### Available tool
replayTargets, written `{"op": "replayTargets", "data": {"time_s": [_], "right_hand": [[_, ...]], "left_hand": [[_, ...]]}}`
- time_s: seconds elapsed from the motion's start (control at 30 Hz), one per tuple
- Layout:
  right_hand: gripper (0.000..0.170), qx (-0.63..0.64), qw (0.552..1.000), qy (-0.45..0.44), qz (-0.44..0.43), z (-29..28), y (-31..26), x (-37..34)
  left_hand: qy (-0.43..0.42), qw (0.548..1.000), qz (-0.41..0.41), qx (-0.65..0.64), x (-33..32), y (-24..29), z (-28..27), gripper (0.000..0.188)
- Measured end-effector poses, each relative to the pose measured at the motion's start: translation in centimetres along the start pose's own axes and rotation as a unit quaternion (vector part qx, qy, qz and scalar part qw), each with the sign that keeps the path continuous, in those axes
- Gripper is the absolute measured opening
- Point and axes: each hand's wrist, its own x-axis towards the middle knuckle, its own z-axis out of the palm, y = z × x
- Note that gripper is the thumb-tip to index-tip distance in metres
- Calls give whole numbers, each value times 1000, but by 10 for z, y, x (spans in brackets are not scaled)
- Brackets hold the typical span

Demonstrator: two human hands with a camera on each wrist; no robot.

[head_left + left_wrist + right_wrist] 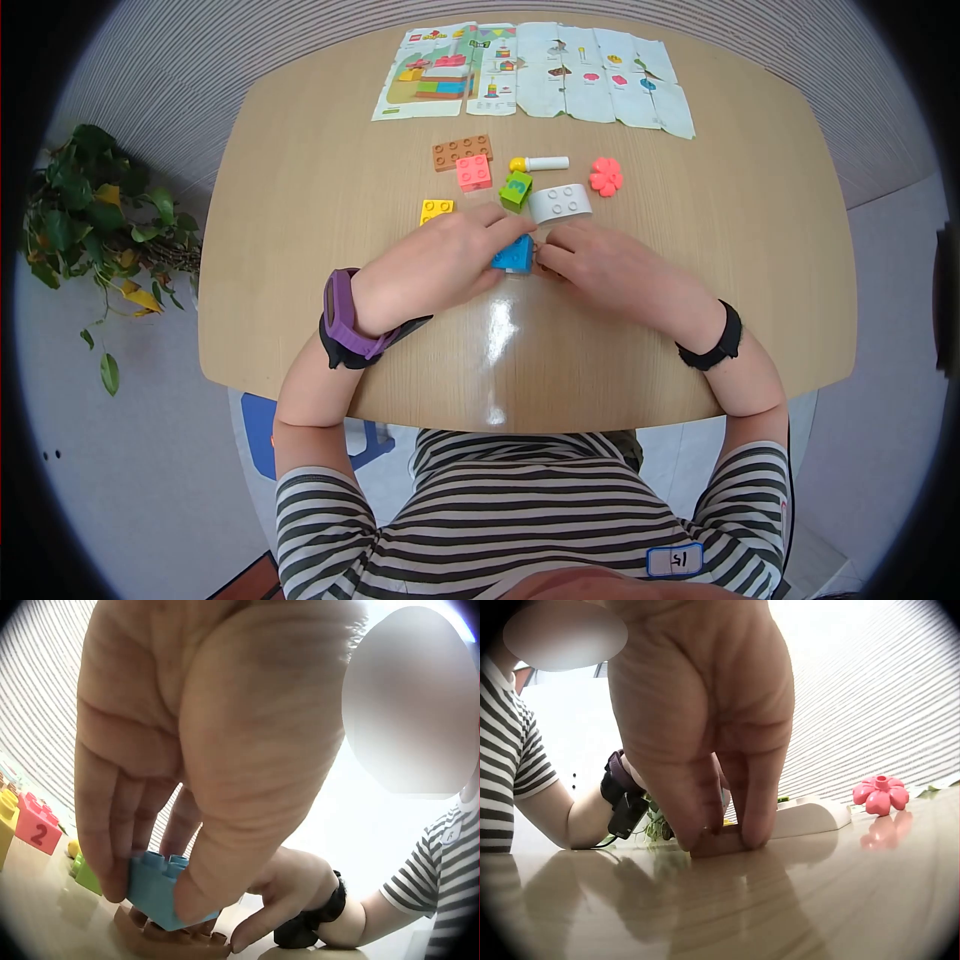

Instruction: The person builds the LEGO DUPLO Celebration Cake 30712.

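Observation:
In the head view my left hand (440, 255) and right hand (615, 270) meet near the middle of the table. Between left thumb and fingers is pinched a blue toy brick (514, 256), its studs facing up. The left wrist view shows this blue brick (156, 891) tilted over a brown studded brick (169, 945), overlapping its studs. My right hand pinches that brown brick (718, 844) low against the tabletop, thumb on one side and fingers on the other. In the head view the hands hide most of the brown brick.
Beyond the hands lie a yellow brick (437, 209), a pink brick (474, 173), another brown brick (448, 155), a green brick (516, 190), a white curved brick (560, 204), a white stick with a yellow end (546, 163) and a pink flower (605, 177). Instruction sheets (540, 98) are at the back.

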Motion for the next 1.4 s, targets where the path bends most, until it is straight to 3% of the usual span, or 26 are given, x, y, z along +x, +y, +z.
{"op": "replayTargets", "data": {"time_s": [0.13,0.33,0.73,1.23,1.4], "right_hand": [[10,-14,1000,-6,-9,-1,1,1],[13,8,999,-6,42,-6,-5,2],[10,-24,999,-7,26,-7,-4,2],[9,-44,998,-33,35,-4,-10,9],[9,2,999,-45,17,-14,-7,10]], "left_hand": [[-36,998,-29,34,1,5,1,33],[-23,996,-36,77,1,0,9,32],[-48,993,-49,101,4,3,11,31],[4,990,-42,133,1,3,30,24],[-2,987,-35,156,-2,-1,30,23]]}}
